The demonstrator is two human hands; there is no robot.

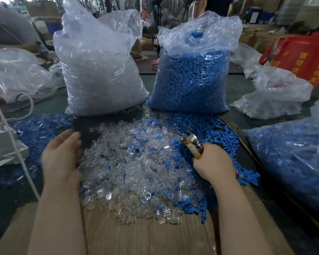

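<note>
Clear caps (133, 162) heaped on tabletop (243, 92), blue bits (223, 135) mixed through. Sorting looks barely begun, most left. Left hand (61, 157) grip open at heap's left edge. Right hand (214, 162) grip wrapped round pliers (191, 142), heap's right.

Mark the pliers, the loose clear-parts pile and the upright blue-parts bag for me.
pliers (191, 138): head view, on the metal nose.
clear-parts pile (129, 162): head view, on the middle of the heap.
upright blue-parts bag (191, 80): head view, on its front face.
</note>
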